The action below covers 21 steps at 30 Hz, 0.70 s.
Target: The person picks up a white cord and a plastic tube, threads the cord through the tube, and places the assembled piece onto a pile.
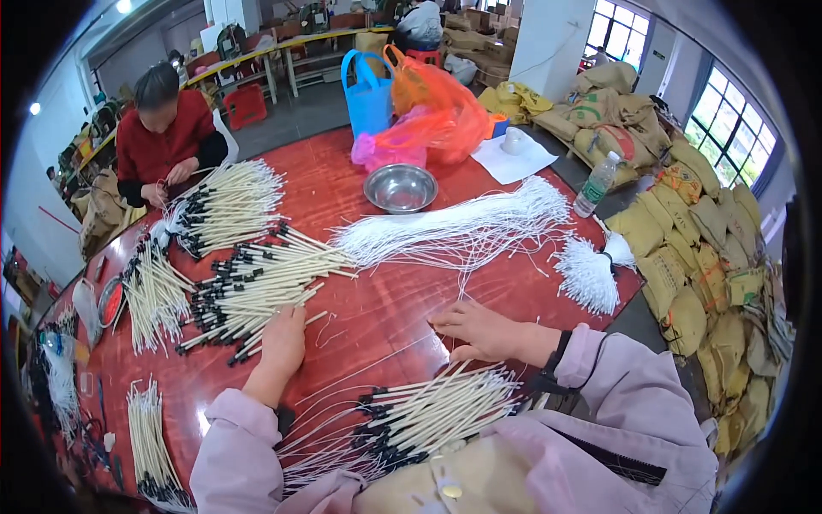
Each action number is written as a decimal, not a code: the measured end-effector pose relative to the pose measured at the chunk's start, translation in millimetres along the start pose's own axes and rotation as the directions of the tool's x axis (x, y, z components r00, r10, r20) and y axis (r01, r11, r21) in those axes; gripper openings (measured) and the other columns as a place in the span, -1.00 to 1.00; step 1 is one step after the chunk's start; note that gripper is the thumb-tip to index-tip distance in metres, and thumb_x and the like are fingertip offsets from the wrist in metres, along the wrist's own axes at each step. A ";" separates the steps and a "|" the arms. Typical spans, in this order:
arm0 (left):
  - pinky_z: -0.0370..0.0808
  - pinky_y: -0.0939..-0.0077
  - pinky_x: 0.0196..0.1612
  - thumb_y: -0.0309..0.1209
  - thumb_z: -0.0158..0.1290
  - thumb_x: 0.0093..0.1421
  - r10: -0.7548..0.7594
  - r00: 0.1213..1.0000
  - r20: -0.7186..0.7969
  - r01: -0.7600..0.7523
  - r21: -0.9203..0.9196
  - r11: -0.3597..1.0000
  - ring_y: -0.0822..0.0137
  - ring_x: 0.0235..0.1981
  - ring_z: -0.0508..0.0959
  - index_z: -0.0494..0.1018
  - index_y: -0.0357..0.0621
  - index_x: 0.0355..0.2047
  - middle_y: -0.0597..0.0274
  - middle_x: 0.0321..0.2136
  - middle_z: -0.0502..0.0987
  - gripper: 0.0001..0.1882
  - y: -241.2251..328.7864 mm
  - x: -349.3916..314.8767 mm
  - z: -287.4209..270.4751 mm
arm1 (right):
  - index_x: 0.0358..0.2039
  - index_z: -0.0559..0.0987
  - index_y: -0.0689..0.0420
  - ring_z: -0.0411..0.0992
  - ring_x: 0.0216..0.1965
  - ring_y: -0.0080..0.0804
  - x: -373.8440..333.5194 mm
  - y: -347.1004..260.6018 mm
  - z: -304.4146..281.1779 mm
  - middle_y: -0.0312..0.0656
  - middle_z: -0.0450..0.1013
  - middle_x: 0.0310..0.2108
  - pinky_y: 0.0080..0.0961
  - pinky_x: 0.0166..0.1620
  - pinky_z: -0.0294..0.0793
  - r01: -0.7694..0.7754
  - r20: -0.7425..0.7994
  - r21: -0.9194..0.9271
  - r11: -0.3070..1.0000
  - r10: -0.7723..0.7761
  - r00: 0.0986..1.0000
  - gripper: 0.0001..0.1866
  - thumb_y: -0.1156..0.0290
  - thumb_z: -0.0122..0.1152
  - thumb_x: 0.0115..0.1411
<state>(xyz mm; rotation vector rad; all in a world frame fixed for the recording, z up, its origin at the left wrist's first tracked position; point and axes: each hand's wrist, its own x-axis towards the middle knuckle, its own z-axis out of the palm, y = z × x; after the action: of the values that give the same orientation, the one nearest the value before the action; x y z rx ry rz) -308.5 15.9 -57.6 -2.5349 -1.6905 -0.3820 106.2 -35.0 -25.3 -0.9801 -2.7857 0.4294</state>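
Note:
My left hand (284, 344) is closed at the near edge of a heap of pale sticks with black end pieces (257, 287). A stick end juts out beside its fingers; the fingertips are partly hidden. My right hand (481, 330) lies low over the table, fingers stretched out and thumb apart. Thin white strings run down to it from a long spread bundle of white strings (462, 227). One string stretches leftward from near its fingertips across the red tabletop. Right below, close to my body, lies another bundle of black-ended sticks (441, 411) with white strings trailing left.
A tied white string bundle (591, 270), a plastic bottle (597, 184), a steel bowl (401, 188) and plastic bags (437, 107) stand on the red table (377, 317). More stick bundles (152, 437) lie left. A co-worker (167, 128) sits opposite. Stacked sacks (685, 248) line the right.

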 end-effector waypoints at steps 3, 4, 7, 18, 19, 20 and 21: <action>0.56 0.11 -0.22 -0.53 0.03 0.21 0.039 0.999 0.015 -0.039 0.046 0.998 -0.03 -0.25 0.59 0.43 -0.16 -0.21 0.00 -0.23 0.48 -0.87 2.6 9.7 -4.1 | 0.18 0.48 0.30 0.30 0.22 -0.06 -0.9 0.3 -4.7 -0.04 0.36 0.30 -0.12 0.28 0.24 0.004 -0.029 0.015 1.000 -0.003 1.000 -0.27 -0.09 0.23 0.24; 0.54 0.08 -0.20 -0.54 0.02 0.20 0.024 0.999 0.029 -0.025 0.034 0.999 -0.06 -0.24 0.58 0.41 -0.17 -0.22 -0.03 -0.23 0.48 -0.87 5.5 10.0 -6.7 | 0.18 0.48 0.30 0.30 0.22 -0.07 -0.6 0.3 -5.5 -0.05 0.36 0.31 -0.13 0.28 0.24 -0.004 -0.023 0.014 1.000 0.004 1.000 -0.26 -0.09 0.23 0.24; 0.49 0.01 -0.16 -0.57 0.01 0.19 -0.005 0.998 0.063 0.004 0.015 1.000 -0.13 -0.20 0.55 0.36 -0.19 -0.23 -0.07 -0.24 0.47 -0.86 19.5 5.1 -23.0 | 0.18 0.49 0.30 0.30 0.22 -0.07 -0.6 -1.0 -5.3 -0.05 0.35 0.31 -0.12 0.28 0.24 -0.014 -0.029 0.030 0.999 0.015 0.999 -0.27 -0.09 0.23 0.24; 0.48 0.07 -0.11 -0.53 0.05 0.21 0.097 0.982 -0.159 -0.142 -0.301 0.943 -0.11 -0.17 0.51 0.44 -0.18 -0.15 -0.02 -0.24 0.46 -0.81 67.3 -50.3 -75.1 | 0.19 0.48 0.30 0.31 0.21 0.04 -0.7 5.0 -3.3 0.05 0.37 0.26 -0.05 0.27 0.24 0.002 -0.004 0.046 0.999 -0.002 1.000 -0.24 -0.15 0.09 0.27; 0.47 0.08 -0.15 -0.52 0.06 0.21 0.096 0.985 -0.145 -0.134 -0.284 0.949 -0.10 -0.20 0.50 0.44 -0.18 -0.16 0.00 -0.27 0.45 -0.82 72.3 -46.0 -80.4 | 0.19 0.47 0.31 0.30 0.21 0.06 -5.9 7.8 -8.5 0.07 0.36 0.27 -0.04 0.27 0.25 0.015 -0.058 0.010 1.000 -0.014 0.998 -0.22 -0.18 0.06 0.28; 0.47 0.07 -0.17 -0.52 0.08 0.20 0.094 0.986 -0.139 -0.129 -0.278 0.952 -0.09 -0.22 0.50 0.44 -0.18 -0.17 0.01 -0.28 0.45 -0.82 75.4 -49.9 -81.9 | 0.19 0.46 0.33 0.30 0.21 0.08 -9.2 3.1 -8.8 0.08 0.35 0.27 -0.05 0.28 0.24 0.013 -0.045 0.030 0.999 -0.012 0.999 -0.21 -0.20 0.03 0.31; 0.46 0.06 -0.19 -0.52 0.09 0.20 0.109 0.984 -0.143 -0.144 -0.269 0.952 -0.08 -0.24 0.49 0.43 -0.19 -0.18 0.01 -0.29 0.44 -0.82 76.3 -51.5 -83.1 | 0.19 0.45 0.35 0.30 0.21 0.09 -8.7 1.2 -11.1 0.10 0.34 0.28 -0.06 0.29 0.23 0.001 -0.044 0.037 0.999 0.001 0.999 -0.20 -0.21 -0.01 0.33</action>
<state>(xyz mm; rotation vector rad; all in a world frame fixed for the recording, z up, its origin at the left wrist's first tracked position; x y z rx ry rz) -271.1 -76.5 16.1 -2.7234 -1.5126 -0.8052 116.3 -37.3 -15.7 -0.9694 -2.7288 0.4521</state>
